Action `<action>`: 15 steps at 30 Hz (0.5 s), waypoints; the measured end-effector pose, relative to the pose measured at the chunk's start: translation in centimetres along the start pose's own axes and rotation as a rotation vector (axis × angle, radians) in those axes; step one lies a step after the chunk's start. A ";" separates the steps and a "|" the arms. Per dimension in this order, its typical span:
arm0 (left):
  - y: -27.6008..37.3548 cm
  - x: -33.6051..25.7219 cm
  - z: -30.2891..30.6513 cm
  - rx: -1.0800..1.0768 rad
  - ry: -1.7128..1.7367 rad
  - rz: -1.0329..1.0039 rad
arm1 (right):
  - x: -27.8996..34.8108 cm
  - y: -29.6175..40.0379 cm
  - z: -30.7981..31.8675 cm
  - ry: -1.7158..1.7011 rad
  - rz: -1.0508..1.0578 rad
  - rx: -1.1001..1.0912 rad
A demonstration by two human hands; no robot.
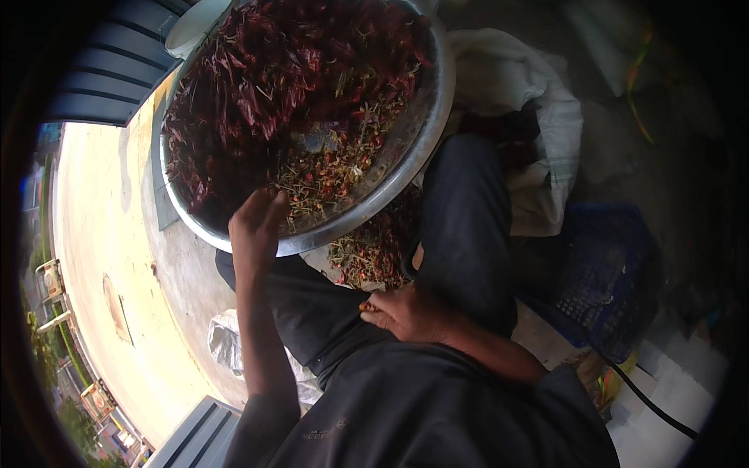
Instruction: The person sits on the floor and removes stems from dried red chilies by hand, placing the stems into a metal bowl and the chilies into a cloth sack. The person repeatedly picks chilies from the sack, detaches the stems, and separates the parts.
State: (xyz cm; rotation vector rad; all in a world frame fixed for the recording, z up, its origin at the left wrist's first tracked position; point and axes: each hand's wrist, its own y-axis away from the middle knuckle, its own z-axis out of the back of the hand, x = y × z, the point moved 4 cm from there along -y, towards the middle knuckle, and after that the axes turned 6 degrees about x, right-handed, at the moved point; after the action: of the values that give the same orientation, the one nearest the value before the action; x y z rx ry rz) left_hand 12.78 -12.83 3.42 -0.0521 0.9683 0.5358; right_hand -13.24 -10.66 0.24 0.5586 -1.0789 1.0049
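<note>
A wide metal basin (pixel 424 158) stands before me, heaped with dark red dried chillies (pixel 257 88). Stems, seeds and chilli scraps (pixel 327 181) lie loose along its near right side. My left hand (pixel 257 216) reaches over the near rim, its fingertips at the edge of the chillies; whether they grip anything is hidden. Over my lap, my right hand (pixel 409 313) is closed with a small orange-brown piece (pixel 367 306) between thumb and fingers. More stems and scraps (pixel 374 251) are piled on the floor between my legs.
A white woven sack (pixel 550 128) with dark contents stands open beyond my right knee. Right of me are a blue plastic crate (pixel 597 281) and a black cable (pixel 643 403). A white bucket (pixel 196 29) stands behind the basin, and crumpled white sheeting (pixel 225 342) lies at left.
</note>
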 end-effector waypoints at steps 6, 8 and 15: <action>-12.8 16.1 -1.3 0.278 -0.642 -0.492 | -1.8 -0.8 0.0 -0.050 -0.134 0.008; -13.9 17.0 -2.4 0.404 -0.599 -0.348 | -2.5 -0.3 -0.1 -0.073 -0.157 -0.028; -10.5 10.9 -5.2 0.598 -0.571 -0.225 | -2.6 -0.6 0.7 -0.217 -0.161 -0.143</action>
State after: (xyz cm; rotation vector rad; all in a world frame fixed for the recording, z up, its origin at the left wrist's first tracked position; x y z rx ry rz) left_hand 18.41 -18.93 -10.26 0.4999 0.5185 0.0251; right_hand -13.40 -12.54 -1.84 0.6372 -1.2657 0.7317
